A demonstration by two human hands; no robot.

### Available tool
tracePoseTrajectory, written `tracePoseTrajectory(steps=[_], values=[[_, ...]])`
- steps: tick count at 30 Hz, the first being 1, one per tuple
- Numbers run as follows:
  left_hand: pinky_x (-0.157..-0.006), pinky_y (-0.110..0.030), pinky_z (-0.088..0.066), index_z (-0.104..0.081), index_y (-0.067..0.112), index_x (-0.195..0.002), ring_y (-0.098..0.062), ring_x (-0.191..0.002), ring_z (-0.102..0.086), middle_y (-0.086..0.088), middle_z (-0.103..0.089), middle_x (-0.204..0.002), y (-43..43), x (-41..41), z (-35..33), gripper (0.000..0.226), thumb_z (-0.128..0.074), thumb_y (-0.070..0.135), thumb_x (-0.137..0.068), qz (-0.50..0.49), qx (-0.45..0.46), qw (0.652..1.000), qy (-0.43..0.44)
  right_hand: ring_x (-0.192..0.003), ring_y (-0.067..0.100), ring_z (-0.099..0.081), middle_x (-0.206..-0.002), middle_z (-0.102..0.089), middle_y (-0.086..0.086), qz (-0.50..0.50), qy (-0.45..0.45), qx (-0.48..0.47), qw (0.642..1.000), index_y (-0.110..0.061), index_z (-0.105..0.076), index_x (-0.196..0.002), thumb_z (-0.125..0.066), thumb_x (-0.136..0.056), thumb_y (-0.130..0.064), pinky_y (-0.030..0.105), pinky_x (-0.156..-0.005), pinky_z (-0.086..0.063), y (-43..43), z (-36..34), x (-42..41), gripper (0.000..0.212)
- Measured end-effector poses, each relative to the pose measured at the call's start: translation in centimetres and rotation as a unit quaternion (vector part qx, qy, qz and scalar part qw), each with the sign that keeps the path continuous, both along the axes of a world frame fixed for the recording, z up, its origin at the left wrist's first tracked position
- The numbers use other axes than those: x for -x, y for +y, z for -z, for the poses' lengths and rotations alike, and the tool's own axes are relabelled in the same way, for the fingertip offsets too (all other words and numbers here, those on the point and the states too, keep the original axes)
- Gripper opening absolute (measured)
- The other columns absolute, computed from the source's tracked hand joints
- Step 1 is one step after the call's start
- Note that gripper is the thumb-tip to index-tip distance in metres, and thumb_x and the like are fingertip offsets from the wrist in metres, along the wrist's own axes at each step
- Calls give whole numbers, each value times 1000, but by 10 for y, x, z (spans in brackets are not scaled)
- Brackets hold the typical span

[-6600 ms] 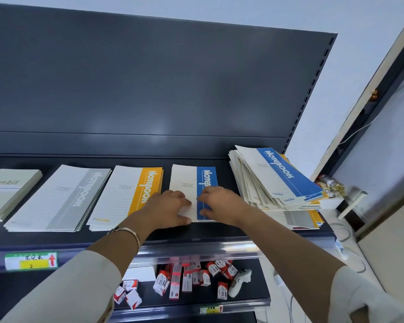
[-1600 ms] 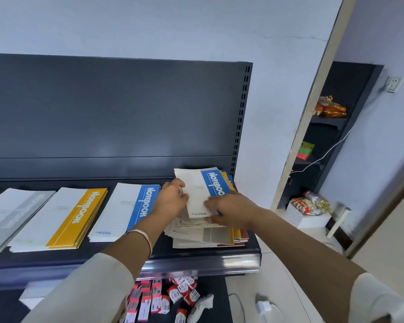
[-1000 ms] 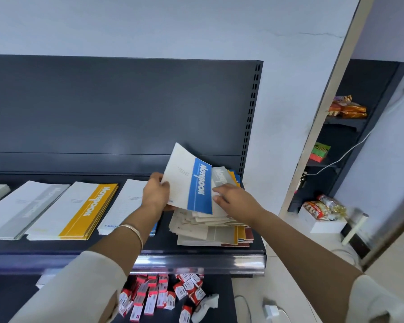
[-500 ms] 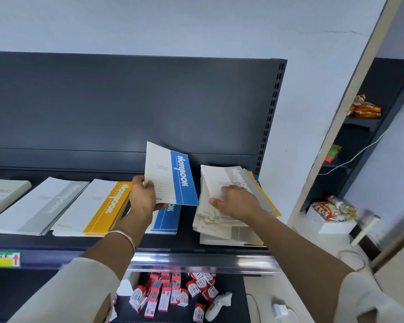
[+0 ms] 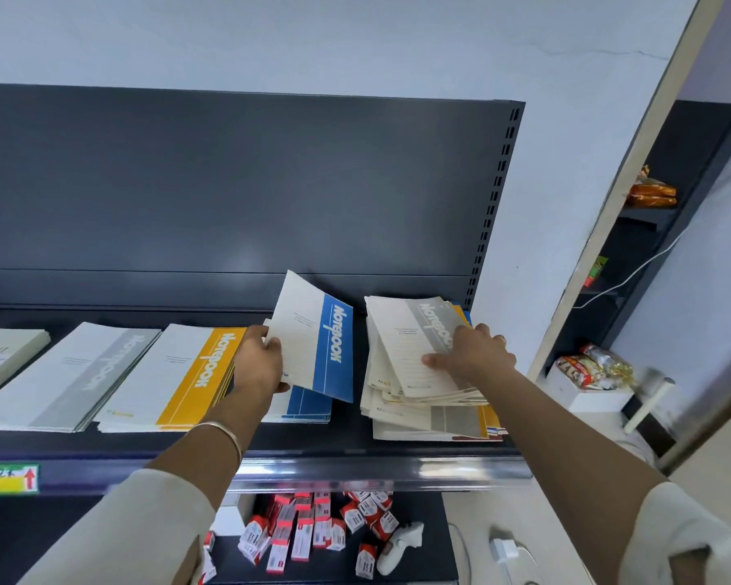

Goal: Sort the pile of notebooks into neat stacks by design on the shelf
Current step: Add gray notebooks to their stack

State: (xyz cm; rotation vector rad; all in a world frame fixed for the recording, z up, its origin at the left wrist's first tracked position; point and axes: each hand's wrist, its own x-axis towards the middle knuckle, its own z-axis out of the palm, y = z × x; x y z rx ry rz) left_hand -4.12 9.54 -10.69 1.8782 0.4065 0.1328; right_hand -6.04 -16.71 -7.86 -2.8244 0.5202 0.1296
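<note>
My left hand grips a blue-striped notebook by its left edge, tilted up just above the blue stack. To its right lies the untidy mixed pile, topped by a grey-striped notebook. My right hand rests on that top notebook with its fingers spread over the cover. Left of the blue stack lie a yellow-striped stack, a grey-striped stack and a pale "Gambit" stack.
The dark shelf has a metal front rail and a tall back panel. Several small red-and-white boxes and a white controller lie on the lower shelf. A price label sits at the left. Snack packets lie to the right.
My left hand lifted the blue notebook off the mixed pile, carried it left and lowered it close over the blue stack. My right hand stayed on the pile, uncovering the grey-striped notebook.
</note>
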Motion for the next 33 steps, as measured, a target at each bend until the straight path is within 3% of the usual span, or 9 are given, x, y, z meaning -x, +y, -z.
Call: tracePoseTrajectory(steps=[3,8,12,17,21,24,26,29,33], values=[[-70,-42,-53,-40,10,-127,-35,-102,-55,-18,-55,-119,7,-3,8,28,-35,13,-99,8,-49,998,28,-124,32,-37,-130,-40,8,14,3,9,1000,-17,-49,-122,-62,-76,-65,48,-96,-37,0,0,-1,68],[-97,-48,-40,-33,15,-136,-38,-121,-43,-18,-47,-132,19,-2,21,43,-43,11,-95,13,-246,966,75,-125,31,-33,-132,-36,8,45,13,-29,998,-18,-50,-118,-64,-72,-68,48,-97,-34,-1,2,-1,70],[-102,-44,-33,-40,25,-136,-34,-129,-34,-12,-41,-139,9,-1,18,43,-48,21,-94,65,-343,935,68,-126,32,-33,-132,-37,8,54,7,-27,998,-19,-50,-119,-63,-71,-70,48,-99,-33,-4,6,0,72],[-91,-39,-47,-61,22,-115,-29,-113,-50,-7,-57,-123,-34,-2,6,24,-49,22,-95,180,-278,943,-26,-123,31,-37,-129,-38,8,54,-6,-35,998,-16,-50,-123,-62,-72,-69,44,-97,-37,-7,9,1,74],[-80,-32,-49,-61,15,-110,-24,-99,-58,-5,-60,-106,-75,6,-9,20,-51,18,-93,272,-229,931,-79,-120,31,-42,-126,-42,10,56,-30,-48,997,-13,-46,-127,-64,-76,-62,41,-94,-41,-11,9,3,73],[-78,-28,-47,-58,17,-116,-19,-102,-54,-1,-53,-112,-96,7,-15,23,-52,21,-94,284,-226,928,-82,-114,30,-48,-122,-48,12,64,-42,-73,994,-11,-49,-123,-67,-78,-56,37,-88,-44,-19,12,1,66],[-83,-32,-50,-56,18,-118,-20,-106,-52,-2,-52,-116,-102,5,-13,25,-53,22,-94,284,-232,928,-74,-102,26,-54,-117,-55,11,61,-48,-106,991,-8,-52,-116,-69,-78,-50,30,-74,-45,-27,12,0,59],[-86,-33,-50,-53,19,-119,-18,-104,-50,-4,-50,-121,-106,1,-8,27,-56,21,-92,280,-224,932,-53,-85,20,-51,-110,-61,9,61,-71,-156,983,-5,-55,-111,-70,-82,-36,23,-52,-34,-36,13,0,45],[-85,-30,-48,-48,18,-121,-18,-106,-50,-6,-51,-123,-110,-1,-6,30,-56,19,-93,268,-214,939,-33,-81,20,-53,-107,-63,9,77,-113,-170,976,-6,-56,-108,-65,-86,-28,25,-57,-38,-48,15,0,33]])
